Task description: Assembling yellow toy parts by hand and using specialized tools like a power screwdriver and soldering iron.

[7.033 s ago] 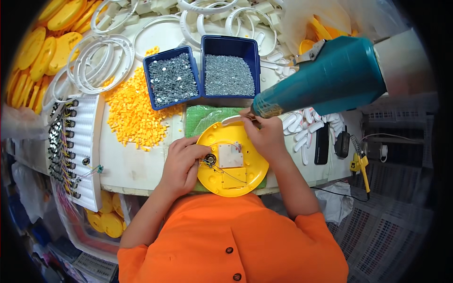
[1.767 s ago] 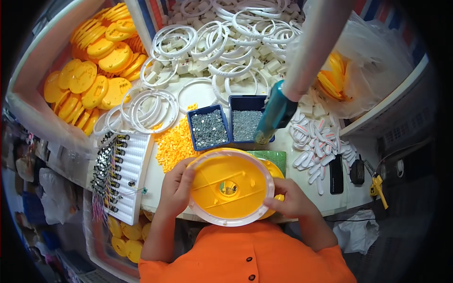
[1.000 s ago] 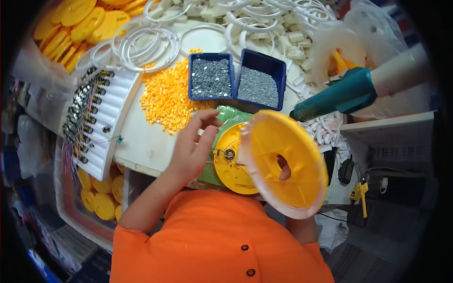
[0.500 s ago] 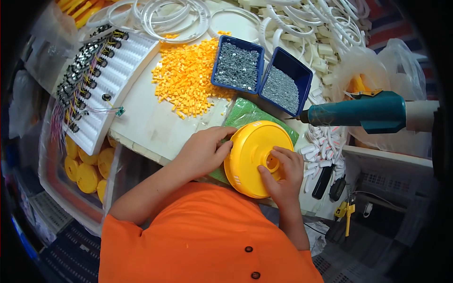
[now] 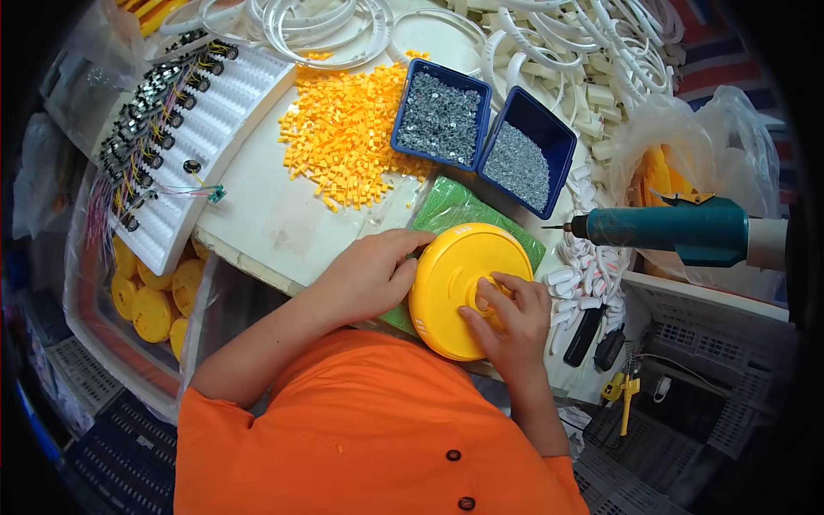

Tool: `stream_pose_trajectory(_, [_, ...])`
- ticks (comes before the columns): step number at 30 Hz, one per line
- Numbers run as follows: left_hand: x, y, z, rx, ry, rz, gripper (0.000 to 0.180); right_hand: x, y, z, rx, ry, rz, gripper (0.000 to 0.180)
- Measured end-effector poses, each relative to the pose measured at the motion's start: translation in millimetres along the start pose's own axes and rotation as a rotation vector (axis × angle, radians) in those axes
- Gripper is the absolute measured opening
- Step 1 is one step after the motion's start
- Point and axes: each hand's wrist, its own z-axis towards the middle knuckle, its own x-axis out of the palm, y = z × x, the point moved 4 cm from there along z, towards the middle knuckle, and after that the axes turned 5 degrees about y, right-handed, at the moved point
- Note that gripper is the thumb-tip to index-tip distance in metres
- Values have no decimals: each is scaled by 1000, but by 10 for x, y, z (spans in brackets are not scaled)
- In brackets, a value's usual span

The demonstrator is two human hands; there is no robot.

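A round, shallow yellow plastic housing with a raised centre hub rests, slightly tilted, on a green plastic-wrapped pad in front of my orange shirt. My left hand grips its left rim, thumb and fingers against the side wall. Over the hub lies my right hand, its thumb and fingers curled around the raised part. These fingers cover most of the hub, so whether a small part sits under them cannot be seen. To the right of the housing, a teal electric screwdriver lies sideways, its bit pointing left.
Two blue bins hold washers and small screws. Loose yellow pieces lie left of them. A white foam tray carries wired parts. White rings lie at the back; yellow round parts fill a tub at left.
My right hand's fingers have shifted over the hub, covering the opening that was visible before. My left hand keeps its hold on the rim. The view has shifted slightly.
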Motion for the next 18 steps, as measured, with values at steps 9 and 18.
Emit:
stream_pose_trajectory(9, [410, -224, 9, -67, -98, -143, 54, 79, -119, -262, -141, -191, 59, 45])
stream_pose_trajectory(18, [182, -534, 63, 46, 94, -315, 61, 58, -742, -406, 486, -301, 1225, 77])
